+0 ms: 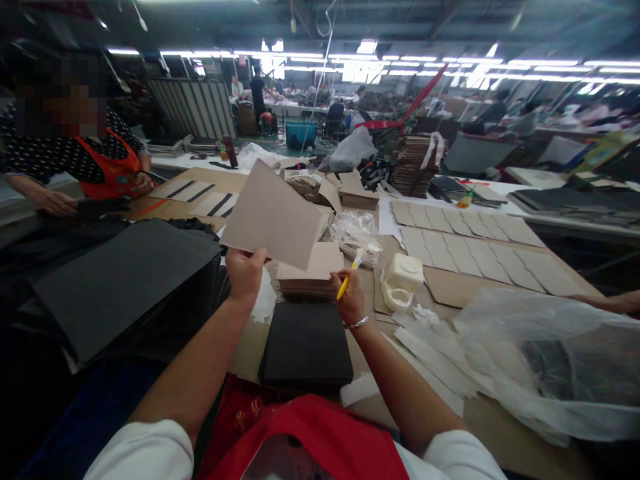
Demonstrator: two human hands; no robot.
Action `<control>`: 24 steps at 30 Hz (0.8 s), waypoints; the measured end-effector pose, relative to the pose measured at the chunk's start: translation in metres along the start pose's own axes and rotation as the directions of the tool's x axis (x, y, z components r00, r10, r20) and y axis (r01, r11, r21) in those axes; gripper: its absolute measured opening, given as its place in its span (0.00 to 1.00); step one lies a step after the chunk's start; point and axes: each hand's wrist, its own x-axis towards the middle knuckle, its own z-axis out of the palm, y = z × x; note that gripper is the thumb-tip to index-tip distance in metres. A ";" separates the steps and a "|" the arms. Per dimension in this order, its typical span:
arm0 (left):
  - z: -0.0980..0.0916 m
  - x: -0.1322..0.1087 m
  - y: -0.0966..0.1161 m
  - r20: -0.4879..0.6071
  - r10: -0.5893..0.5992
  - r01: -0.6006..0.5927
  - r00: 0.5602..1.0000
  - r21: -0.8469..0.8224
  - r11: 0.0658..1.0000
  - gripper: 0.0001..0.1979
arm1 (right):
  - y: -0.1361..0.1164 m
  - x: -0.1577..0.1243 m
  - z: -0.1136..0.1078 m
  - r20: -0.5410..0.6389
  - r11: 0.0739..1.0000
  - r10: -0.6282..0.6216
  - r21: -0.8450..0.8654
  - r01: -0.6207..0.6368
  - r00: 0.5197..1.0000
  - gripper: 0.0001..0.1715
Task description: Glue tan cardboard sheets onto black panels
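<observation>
My left hand [245, 275] pinches the lower edge of a beige cardboard sheet [273, 217], which is tilted up in the air. A yellow-handled brush [344, 287] is gripped in my right hand [351, 300], its pale bristles pointing up and away. Between and beyond the hands stands a stack of beige cardboard pieces [307, 287], partly covered by the raised sheet. Closer to my body lies a stack of black sheets [307, 343]. To the right of the brush sits a cut-open cream plastic container [403, 277].
Overlapping beige panels [465, 247] lie in rows at right, near a clear plastic bag [565, 360] and another person's arm [613, 303]. Large black sheets [130, 280] cover the left side. A co-worker in an orange apron [110, 167] handles dark material there. Crumpled plastic [356, 230] lies ahead.
</observation>
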 end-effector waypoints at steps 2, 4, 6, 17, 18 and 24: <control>-0.005 -0.039 -0.004 0.078 -0.203 0.216 0.976 -0.224 0.950 0.17 | -0.001 -0.010 -0.001 -0.004 0.998 0.055 0.039 -0.055 0.998 0.15; -0.009 -0.076 -0.011 0.145 -0.339 0.369 0.929 -0.333 0.868 0.20 | 0.006 -0.023 -0.006 -0.019 0.994 0.095 0.063 -0.093 0.995 0.16; -0.012 -0.107 -0.019 0.193 -0.436 0.477 0.879 -0.379 0.793 0.20 | 0.017 -0.039 -0.013 -0.036 0.990 0.131 0.064 -0.129 0.991 0.17; -0.057 -0.176 -0.067 0.361 -0.655 0.746 0.663 -0.252 0.616 0.18 | 0.066 -0.121 -0.049 0.100 0.899 0.418 0.097 -0.427 0.903 0.22; -0.064 -0.175 -0.074 0.334 -0.682 0.756 0.650 -0.193 0.626 0.18 | 0.072 -0.123 -0.051 0.129 0.900 0.416 0.083 -0.428 0.900 0.22; -0.097 -0.171 -0.105 0.301 -0.675 0.542 0.673 0.420 0.728 0.17 | 0.097 -0.121 -0.050 0.205 0.933 0.357 -0.134 -0.335 0.911 0.24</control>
